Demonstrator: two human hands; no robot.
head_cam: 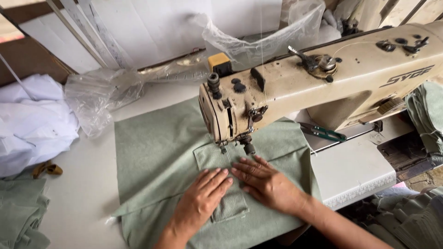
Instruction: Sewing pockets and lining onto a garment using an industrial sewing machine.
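Note:
A sage-green cloth (157, 147) lies flat on the white sewing table (83, 184). A ribbed green patch (217, 159) sits on top of it, its far end under the presser foot (224, 148) of a cream industrial sewing machine (323, 83). My left hand (200, 198) lies flat, palm down, on the patch's near part. My right hand (265, 182) presses flat beside it on the patch's right edge and the cloth, fingers pointing left toward the needle. Neither hand grips anything.
Green-handled thread snips (323, 133) lie on the machine bed to the right. White fabric (32, 120) is piled at the left, crumpled clear plastic (106, 92) behind it. Stacks of green cloth sit at the lower left (20, 212) and far right (427, 115).

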